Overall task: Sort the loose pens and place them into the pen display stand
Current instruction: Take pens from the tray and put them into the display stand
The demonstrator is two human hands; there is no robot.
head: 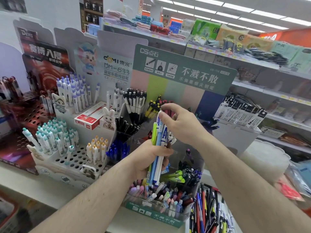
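My left hand (pixel 148 158) grips a bundle of pens (pixel 159 142) upright in front of the green pen display stand (pixel 183 71); the bundle mixes white, blue and lime barrels. My right hand (pixel 180 123) pinches the top of a white pen with blue print at the bundle's upper end. The stand's clear tiered compartments hold yellow-black pens (pixel 154 108), black pens (pixel 127 126), lime pens (pixel 175 176) and pastel pens (pixel 161 197). A heap of loose pens (pixel 208 212) lies at the lower right.
A white perforated stand (pixel 74 158) with teal and orange-capped pens is on the left, a red-white box (pixel 90 118) behind it, and a dark red stand (pixel 32 115) further left. Shop shelves (pixel 252 63) run behind. White-black packets (pixel 242 113) stand at the right.
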